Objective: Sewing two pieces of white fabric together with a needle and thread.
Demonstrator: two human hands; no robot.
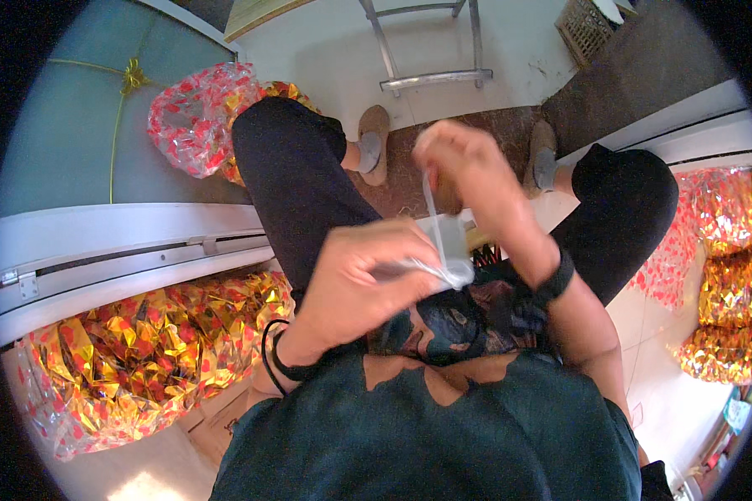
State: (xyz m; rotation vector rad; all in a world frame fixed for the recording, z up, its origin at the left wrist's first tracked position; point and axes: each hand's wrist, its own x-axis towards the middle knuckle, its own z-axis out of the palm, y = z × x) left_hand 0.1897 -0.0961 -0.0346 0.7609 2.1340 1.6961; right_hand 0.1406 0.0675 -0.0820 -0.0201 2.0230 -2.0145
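Observation:
My left hand (366, 278) pinches a whitish, translucent bunched loop (456, 274) between thumb and fingers, above my lap. From that bunch a thin white strip (435, 219) runs taut up to my right hand (467, 160). Its bent fingers grip the upper end, and motion blurs them. Whether the strip is plastic or ribbon cannot be settled. Behind it, between my knees, a pale flat object (454, 235) is partly covered by the strip and hands. Dark patterned fabric (457, 319) lies in my lap below both hands.
Gold foil in heart-printed cellophane (156, 351) fills the left side. Another heart-printed cellophane wrap (200, 119) lies beside my left knee, near a frosted panel (56, 138) with gold cord. Gold foil garlands (730, 282) stand at right. Ahead are a metal-legged frame (435, 78) and a woven basket (583, 31).

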